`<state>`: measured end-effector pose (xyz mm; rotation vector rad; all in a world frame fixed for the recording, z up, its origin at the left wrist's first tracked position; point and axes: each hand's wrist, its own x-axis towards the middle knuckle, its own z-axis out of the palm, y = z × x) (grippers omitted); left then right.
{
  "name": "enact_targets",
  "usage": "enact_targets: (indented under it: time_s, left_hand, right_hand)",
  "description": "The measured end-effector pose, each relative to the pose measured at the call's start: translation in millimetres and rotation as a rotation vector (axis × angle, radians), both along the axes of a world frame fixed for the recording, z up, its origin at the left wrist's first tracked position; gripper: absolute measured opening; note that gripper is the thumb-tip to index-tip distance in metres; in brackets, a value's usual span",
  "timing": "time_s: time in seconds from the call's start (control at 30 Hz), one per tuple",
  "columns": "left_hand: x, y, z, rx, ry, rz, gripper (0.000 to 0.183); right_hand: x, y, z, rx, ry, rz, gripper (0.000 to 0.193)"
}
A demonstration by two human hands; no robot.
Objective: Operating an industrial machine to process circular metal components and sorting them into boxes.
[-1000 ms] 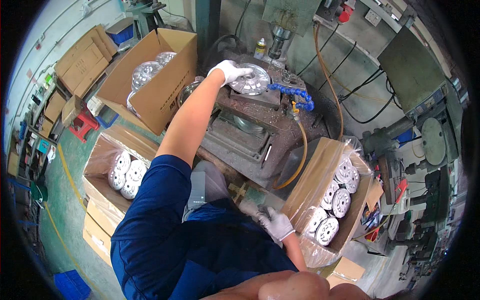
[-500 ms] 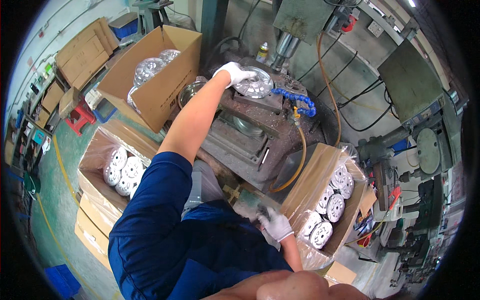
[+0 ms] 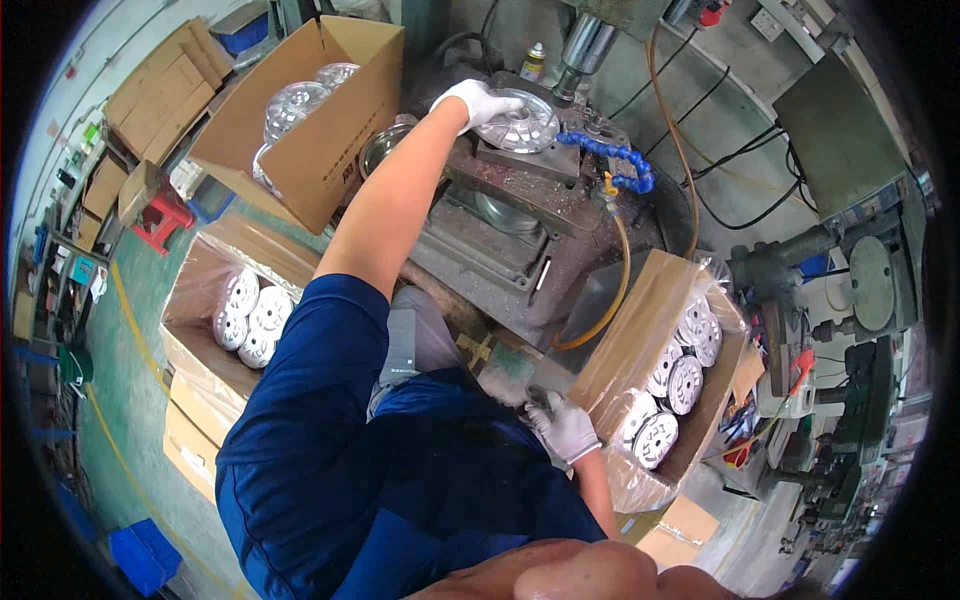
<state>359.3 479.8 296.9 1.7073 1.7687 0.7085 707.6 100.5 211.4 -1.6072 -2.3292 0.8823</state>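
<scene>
My left hand (image 3: 480, 104), in a white glove, reaches across to a shiny spoked metal wheel (image 3: 528, 128) and grips its left side, with the fingers over its top. The wheel lies flat on a steel block (image 3: 545, 165) of the machine table, below a vertical metal spindle (image 3: 588, 45). Close to my body, beside the right-hand carton, is my gloved right hand (image 3: 566, 430). Its fingers are curled around something dark that I cannot make out. A blue segmented coolant hose (image 3: 610, 150) ends by the wheel's right edge.
Open cartons of metal wheels stand around me: a tall carton (image 3: 310, 150) at the far left, a lined carton (image 3: 195, 320) nearer left, and another lined carton (image 3: 620, 345) at right. A yellow hose (image 3: 622, 290) hangs before the machine. A spray can (image 3: 533, 62) stands behind the wheel.
The whole view has shifted slightly. My left hand stays on the wheel, which remains on the block. My right hand stays low beside the right-hand carton, its fingers still curled.
</scene>
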Motion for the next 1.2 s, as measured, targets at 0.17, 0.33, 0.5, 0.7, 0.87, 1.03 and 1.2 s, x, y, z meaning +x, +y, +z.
enact_targets:
  time_s: [0.17, 0.33, 0.5, 0.7, 0.87, 1.03, 1.2]
  left_hand:
    - [8.5, -7.2, 13.8, -0.085, 0.087, -0.045, 0.083]
    - [12.7, -14.2, 35.6, -0.007, 0.121, 0.022, 0.084]
    - [3.9, -3.7, 22.0, 0.025, 0.05, 0.0, 0.077]
    - [1.1, -7.3, 11.5, 0.028, -0.08, 0.019, 0.064]
    - [8.3, -10.2, 22.7, -0.03, -0.149, 0.008, 0.058]
    - [11.6, -8.5, 11.2, -0.019, -0.281, 0.016, 0.053]
    - [9.0, -5.2, 23.3, -0.024, -0.207, 0.031, 0.052]
  right_hand:
    - [-4.0, 4.3, -3.8, -0.055, -0.069, -0.015, 0.037]
    - [-4.5, 7.1, 1.8, -0.081, -0.119, -0.007, 0.036]
    - [-4.7, 1.6, -3.6, -0.089, -0.002, -0.069, 0.036]
    - [-5.7, -6.4, -4.0, -0.091, -0.01, -0.057, 0.037]
    - [-8.1, -7.4, 1.5, -0.027, 0.057, -0.005, 0.039]
    - [-9.2, 3.3, 6.0, -0.015, 0.091, 0.026, 0.038]
    - [-5.2, 7.9, 15.8, -0.01, 0.142, -0.036, 0.036]
